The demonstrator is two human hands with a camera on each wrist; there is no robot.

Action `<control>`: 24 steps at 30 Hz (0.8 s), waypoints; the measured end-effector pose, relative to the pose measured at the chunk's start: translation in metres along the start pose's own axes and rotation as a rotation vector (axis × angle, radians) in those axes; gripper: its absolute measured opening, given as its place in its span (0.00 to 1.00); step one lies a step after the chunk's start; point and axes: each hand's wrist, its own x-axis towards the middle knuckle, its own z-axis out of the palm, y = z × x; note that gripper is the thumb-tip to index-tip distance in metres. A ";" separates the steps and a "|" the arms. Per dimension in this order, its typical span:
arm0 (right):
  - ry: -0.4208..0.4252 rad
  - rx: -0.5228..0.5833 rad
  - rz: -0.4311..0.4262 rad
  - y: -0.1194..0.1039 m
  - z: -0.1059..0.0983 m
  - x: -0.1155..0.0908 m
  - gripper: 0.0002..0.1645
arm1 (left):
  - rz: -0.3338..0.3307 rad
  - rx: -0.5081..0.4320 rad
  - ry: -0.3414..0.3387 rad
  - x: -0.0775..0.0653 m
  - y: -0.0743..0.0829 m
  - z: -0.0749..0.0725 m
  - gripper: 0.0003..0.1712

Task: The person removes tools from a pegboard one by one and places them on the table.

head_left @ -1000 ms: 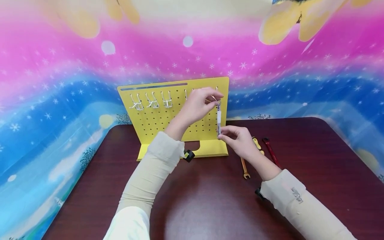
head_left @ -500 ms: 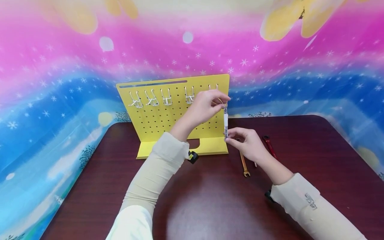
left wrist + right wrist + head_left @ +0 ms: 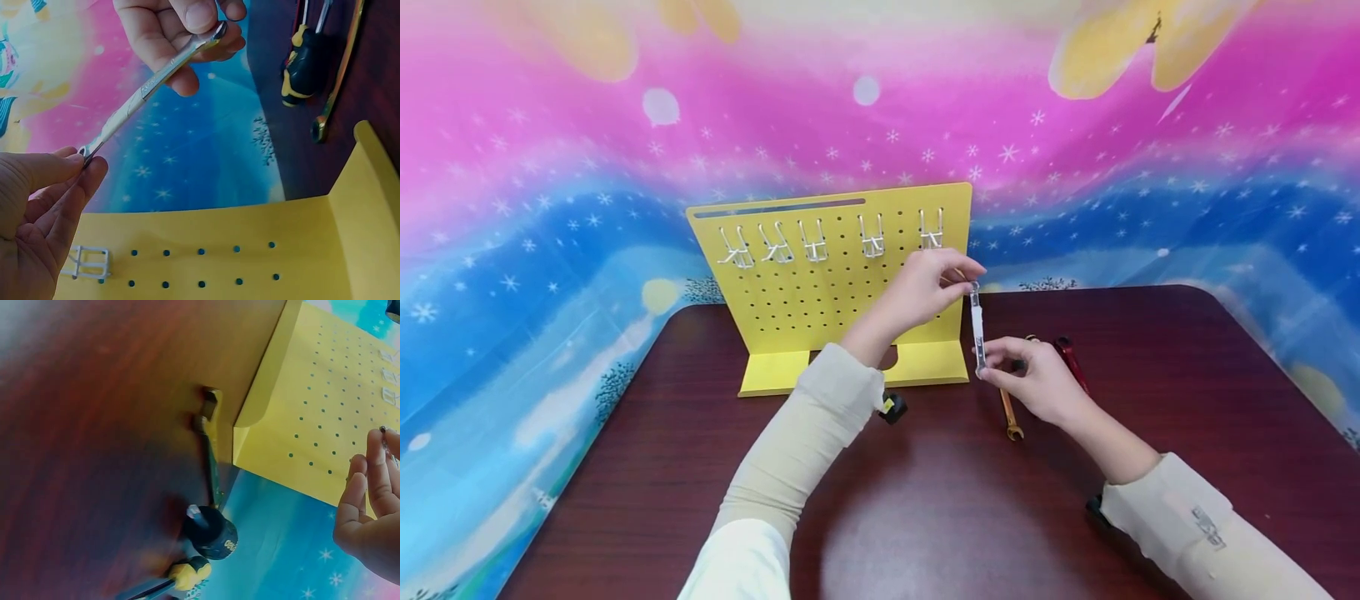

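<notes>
My left hand (image 3: 925,287) pinches the upper end of a silver wrench (image 3: 977,327) between thumb and fingers. The wrench has a white wrap round its middle and stands nearly upright in the head view, just right of the yellow pegboard (image 3: 850,287). At its lower end, my right hand (image 3: 1037,379) holds it between thumb and fingertips. In the left wrist view the wrench (image 3: 128,109) slants between the left hand (image 3: 47,219) and the right hand (image 3: 169,44). The right wrist view shows the right hand (image 3: 375,506) at its edge, with little of the wrench visible.
White wire hooks (image 3: 872,237) hang along the pegboard's upper part. On the dark red table (image 3: 887,500), a gold wrench (image 3: 1010,414) and a red wrench (image 3: 1070,362) lie near the right hand. A black and yellow screwdriver (image 3: 303,65) is beside the gold wrench.
Both hands have moved right and down with the silver wrench, from in front of the pegboard to beyond its right edge. Hooks that the left hand covered now show.
</notes>
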 end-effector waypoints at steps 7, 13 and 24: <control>-0.056 0.031 0.014 0.001 0.003 -0.013 0.19 | -0.019 -0.042 -0.028 -0.009 -0.007 0.011 0.15; -0.133 0.097 0.039 0.000 0.006 -0.022 0.23 | -0.058 -0.055 -0.059 -0.020 -0.015 0.018 0.15; -0.252 0.183 0.064 0.004 0.018 -0.033 0.24 | -0.048 -0.046 -0.111 -0.041 -0.034 0.033 0.14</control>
